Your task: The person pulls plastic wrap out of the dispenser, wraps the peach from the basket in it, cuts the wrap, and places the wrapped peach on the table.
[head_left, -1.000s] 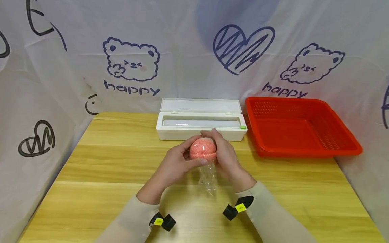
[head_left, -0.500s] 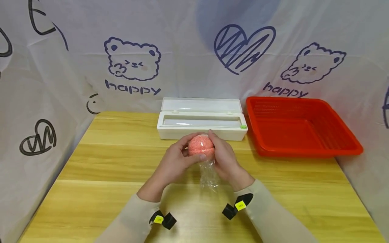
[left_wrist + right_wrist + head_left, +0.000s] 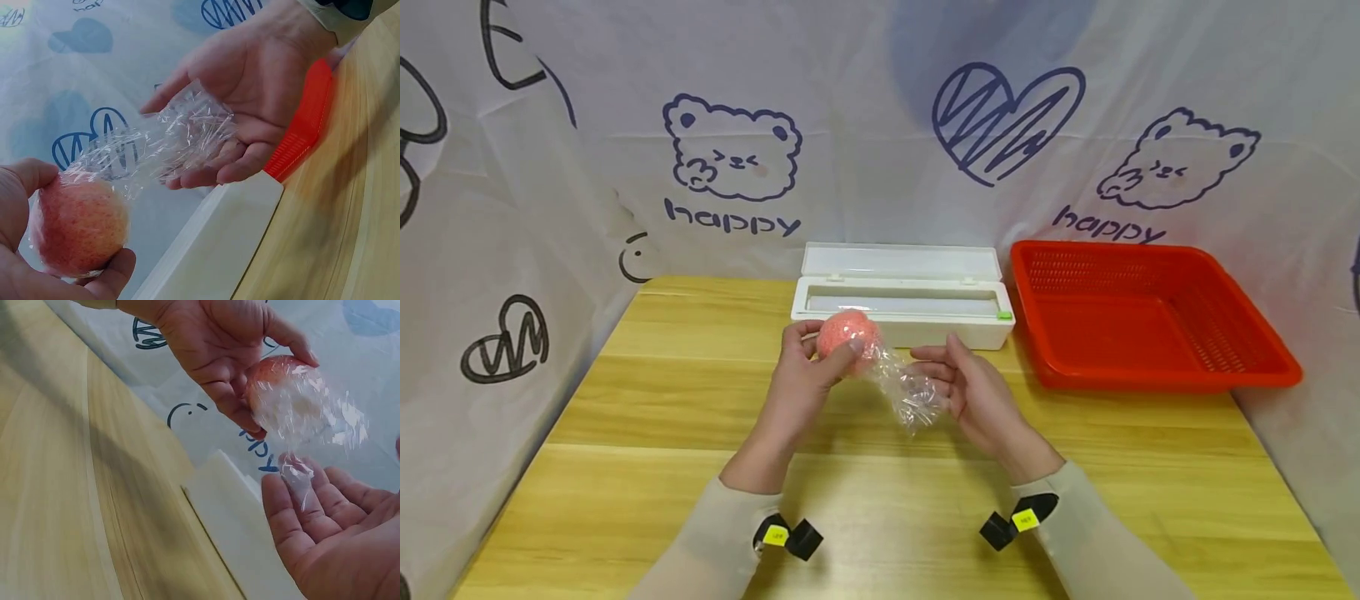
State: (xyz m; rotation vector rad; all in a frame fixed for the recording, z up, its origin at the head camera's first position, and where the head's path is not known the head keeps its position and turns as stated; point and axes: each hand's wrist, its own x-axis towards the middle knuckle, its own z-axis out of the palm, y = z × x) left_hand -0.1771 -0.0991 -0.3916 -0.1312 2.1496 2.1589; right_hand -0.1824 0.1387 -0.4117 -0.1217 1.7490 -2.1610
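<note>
Left hand pinches a round, pink-red fruit in clear plastic film; right hand, loosely spread, touches the film.

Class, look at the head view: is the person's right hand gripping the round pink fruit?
No, the left hand holds the fruit, while the right hand is apart from it.

The person wore long, plain sleeves in pale cream, the left sleeve and the right sleeve both reaching the wrist. A black band circled each cuff, carrying a small black cube and a bright yellow label whose dark lettering was illegible.
</note>
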